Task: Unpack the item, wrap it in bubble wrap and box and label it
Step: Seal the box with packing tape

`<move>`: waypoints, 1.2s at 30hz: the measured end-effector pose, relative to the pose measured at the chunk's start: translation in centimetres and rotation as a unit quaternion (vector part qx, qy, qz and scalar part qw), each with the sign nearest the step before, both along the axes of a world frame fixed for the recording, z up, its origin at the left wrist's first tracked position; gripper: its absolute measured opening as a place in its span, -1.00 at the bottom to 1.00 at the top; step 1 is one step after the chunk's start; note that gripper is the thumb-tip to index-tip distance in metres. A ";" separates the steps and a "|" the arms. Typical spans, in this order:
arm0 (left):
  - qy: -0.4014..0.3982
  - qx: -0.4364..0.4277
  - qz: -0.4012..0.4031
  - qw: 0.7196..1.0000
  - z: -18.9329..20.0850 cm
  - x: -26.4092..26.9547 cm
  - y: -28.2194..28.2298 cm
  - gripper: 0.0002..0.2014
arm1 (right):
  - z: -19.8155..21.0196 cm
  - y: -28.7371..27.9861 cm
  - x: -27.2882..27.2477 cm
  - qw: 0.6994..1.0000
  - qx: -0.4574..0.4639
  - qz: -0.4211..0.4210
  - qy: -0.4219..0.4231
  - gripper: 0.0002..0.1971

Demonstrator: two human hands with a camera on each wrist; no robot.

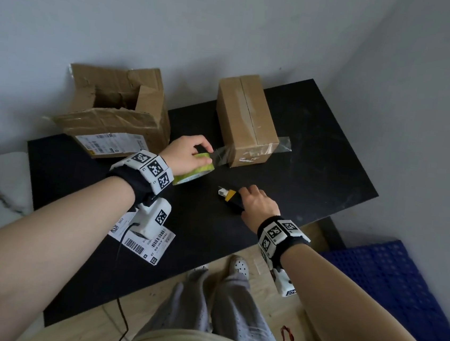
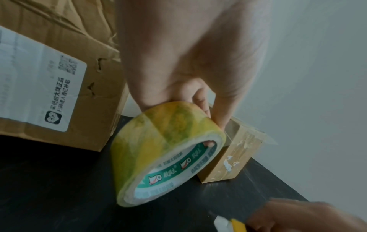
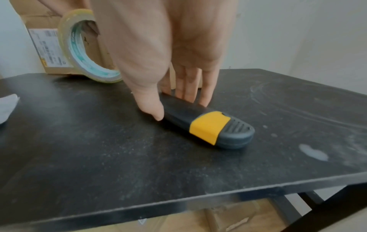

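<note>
two boxes sitting on the black tabletop right now: the small sealed brown cardboard box toward the back right, and the torn-open brown cardboard box with a white shipping label at the back left. i'm guessing the wrapped item is already inside the sealed one, can't see it though

left hand is gripping the yellowish roll of clear packing tape, fingers curled over the top and a fingertip hooked inside the core, with a strip of clear tape running taut from the roll to the near end of the small box

right hand is reaching down onto the black and yellow utility knife lying on the table, thumb pressing one side of the handle and fairly straight fingers touching the other, so it's barely closing, not really lifting it yet

what could go wrong imo: if the left hand slackens, the strip is probably going to fold and stick to itself or the table. pulling harder could drag that light box along. the knife grip looks loose, so it could slip, and cutting this close to the left fingers is risky

white printed shipping label is lying at the near left edge, not on the box yet
</note>
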State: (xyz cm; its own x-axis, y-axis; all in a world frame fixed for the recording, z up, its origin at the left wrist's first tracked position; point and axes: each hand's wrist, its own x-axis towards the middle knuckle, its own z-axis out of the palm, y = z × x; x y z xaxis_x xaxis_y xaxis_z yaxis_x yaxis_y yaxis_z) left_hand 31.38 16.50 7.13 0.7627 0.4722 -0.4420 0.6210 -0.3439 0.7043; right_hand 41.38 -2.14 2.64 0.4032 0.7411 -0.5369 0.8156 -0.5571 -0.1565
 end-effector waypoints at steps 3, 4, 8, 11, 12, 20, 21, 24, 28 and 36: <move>-0.004 0.023 0.008 1.000 0.1 0.0 -0.2 -0.85 | 1.3 -0.8 0.1 0.998 0.042 -0.042 0.028 -0.43; -0.009 0.040 0.015 0.999 0.2 0.0 -0.3 -0.87 | 1.8 -1.1 0.0 0.996 0.065 -0.048 0.035 -0.43; -0.023 0.101 0.040 0.994 0.3 0.2 -0.7 -0.89 | 3.9 -1.6 -0.6 0.982 0.159 -0.073 0.068 -0.46; -0.018 0.131 0.038 0.990 0.2 0.4 -0.9 -0.92 | 5.0 -1.0 -1.0 0.972 0.184 -0.100 0.104 -0.47; -0.014 0.136 0.036 0.990 0.2 0.4 -0.9 -0.93 | 5.3 -0.7 -1.1 0.970 0.186 -0.106 0.113 -0.47; 0.007 0.154 0.040 0.987 0.1 0.7 -1.5 -0.94 | 5.5 1.4 -1.3 0.951 0.175 -0.143 0.211 -0.73; 0.006 0.158 0.039 0.987 0.0 0.7 -1.5 -0.94 | 5.4 1.5 -1.3 0.947 0.178 -0.153 0.221 -0.73; -0.003 0.168 0.041 0.985 -0.3 0.7 -1.6 -0.91 | 5.5 1.6 -1.2 0.943 0.175 -0.160 0.234 -0.73; -0.006 0.175 0.043 0.984 -0.7 0.7 -1.7 -0.91 | 5.6 1.9 -1.1 0.940 0.181 -0.152 0.245 -0.75; -0.013 0.170 0.031 0.985 -1.0 0.5 -1.7 -0.92 | 5.6 2.6 -0.7 0.945 0.135 -0.161 0.251 -0.75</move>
